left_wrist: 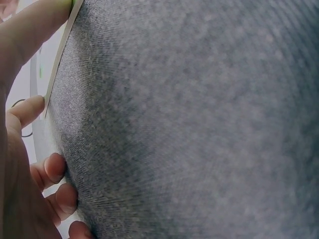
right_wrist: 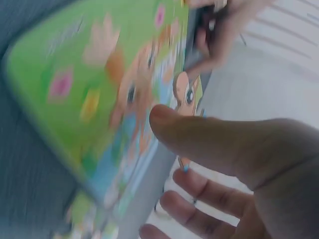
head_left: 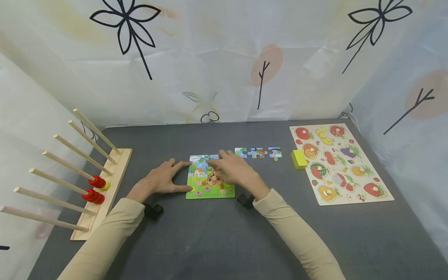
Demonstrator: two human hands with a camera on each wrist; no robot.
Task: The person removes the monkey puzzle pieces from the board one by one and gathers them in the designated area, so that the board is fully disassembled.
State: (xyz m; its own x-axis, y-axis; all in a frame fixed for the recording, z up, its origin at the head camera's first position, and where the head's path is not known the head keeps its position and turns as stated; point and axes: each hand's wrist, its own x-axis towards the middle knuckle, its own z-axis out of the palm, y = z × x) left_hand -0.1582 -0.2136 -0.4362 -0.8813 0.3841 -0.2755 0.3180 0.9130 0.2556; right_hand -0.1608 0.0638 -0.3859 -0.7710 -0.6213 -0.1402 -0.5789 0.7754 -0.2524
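A jigsaw board [head_left: 210,195] with a cartoon animal, a house and flowers on green lies flat on the table. My left hand [head_left: 159,179] is at its left side, with the thumb and index finger spread and their tips touching the board's edge; the other fingers rest near the table in the left wrist view. Over the board's upper right part, my right hand [head_left: 237,170] pinches a puzzle piece [right_wrist: 183,92] with a printed eye, partly hidden behind the thumb. Three loose pieces, among them a middle one [head_left: 258,153], lie in a row beyond the right hand.
A wooden peg rack [head_left: 120,171] with red rings [head_left: 93,196] and a yellow one stands at the left. On the right, a fruit board [head_left: 341,163] lies with a yellow block [head_left: 299,159] at its left edge. Printed cloth hangs behind the grey table [head_left: 210,241].
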